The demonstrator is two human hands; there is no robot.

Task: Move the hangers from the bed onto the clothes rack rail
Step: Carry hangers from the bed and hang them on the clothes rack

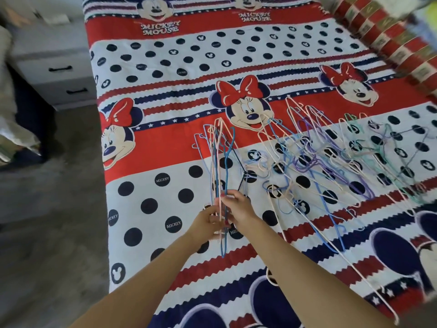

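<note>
A grey drawer unit (56,67) with dark handles is standing at the far left, beside the bed (151,197), whose cover is showing cartoon mice, navy dots and red zigzag stripes. Over the bed's near-left part, both hands are meeting on one gathered bunch of hangers (218,162). The left hand (208,222) is curling its fingers around the lower part of the bunch, and the right hand (237,207) is pinching the same wires just above it, the two hands touching. The bunch is made of thin wire hangers coated in pale pink, white and blue, with one black; they are standing nearly on edge, stacked close together, their long sides running away from the person. To the right, the loose hangers (331,162) are lying spread flat on the cover in a tangled sprawl of pink, white, blue, purple and mint green, overlapping one another. At the far right a red patterned cushion (390,43) is lying along the bed's edge.
</note>
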